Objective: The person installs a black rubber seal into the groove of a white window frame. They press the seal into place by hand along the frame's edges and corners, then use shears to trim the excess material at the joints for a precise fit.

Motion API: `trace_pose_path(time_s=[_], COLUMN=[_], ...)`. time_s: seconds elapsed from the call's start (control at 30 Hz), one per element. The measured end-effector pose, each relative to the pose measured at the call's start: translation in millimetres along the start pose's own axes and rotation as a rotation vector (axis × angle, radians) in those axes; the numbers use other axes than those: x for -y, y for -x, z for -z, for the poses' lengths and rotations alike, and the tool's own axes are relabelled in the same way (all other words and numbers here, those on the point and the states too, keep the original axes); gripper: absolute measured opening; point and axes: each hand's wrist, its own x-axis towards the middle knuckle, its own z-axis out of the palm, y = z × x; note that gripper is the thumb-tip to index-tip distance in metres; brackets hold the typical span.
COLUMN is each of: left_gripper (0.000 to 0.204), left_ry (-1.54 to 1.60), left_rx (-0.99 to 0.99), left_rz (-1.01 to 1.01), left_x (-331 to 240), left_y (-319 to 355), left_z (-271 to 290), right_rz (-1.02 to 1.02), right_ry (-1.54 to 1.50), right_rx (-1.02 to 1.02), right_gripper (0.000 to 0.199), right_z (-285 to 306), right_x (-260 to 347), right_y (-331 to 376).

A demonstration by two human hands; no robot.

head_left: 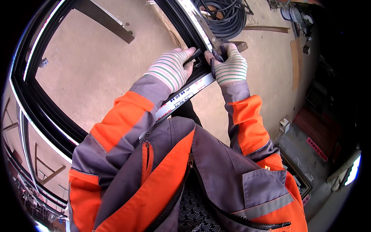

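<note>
A large black window frame [54,116], with printed white film along its outer sides, stretches across the left and middle of the view. One of its corners lies between my hands. My left hand [170,69], in a striped knitted glove with bare fingertips, pinches the end of a black rubber strip [193,56] just over the inner edge at that corner. My right hand [232,65], gloved alike, is wrapped round the dark handles of a pair of scissors [211,36]. Their metal blades point up and away along the frame's right side. The fingers inside the handles are partly hidden.
A coil of black strip or cable [228,23] lies on the floor beyond my right hand, near a wooden batten [266,29]. A dark flat bar [106,21] reaches in at the top left. More frames [29,150] stand at the lower left.
</note>
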Motion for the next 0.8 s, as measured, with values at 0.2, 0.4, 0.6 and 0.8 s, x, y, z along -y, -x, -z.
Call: trace_pose_path(time_s=[0.2,0.4,0.6,0.8], left_gripper=[0.043,0.033,0.03,0.03], left_ry=[-0.059,-0.184,-0.287,-0.35], left_rx=[0.087,0.281,0.365,0.24], left_rz=[-0.107,-0.095,-0.11,-0.122], left_x=[10,-2,-8,-14], left_y=[-3,-17,-17,-7], left_z=[10,10,5,2], right_rz=[-0.083,-0.105,-0.122,-0.091], right_ry=[-0.047,-0.157,-0.19,-0.247], right_rx=[0.134,0.206,0.253,0.243], right_gripper=[0.047,0.051,0.05,0.048], right_z=[2,7,2,-2], right_x=[4,-5,-12,-17], right_y=[-8,-16,-18,-20])
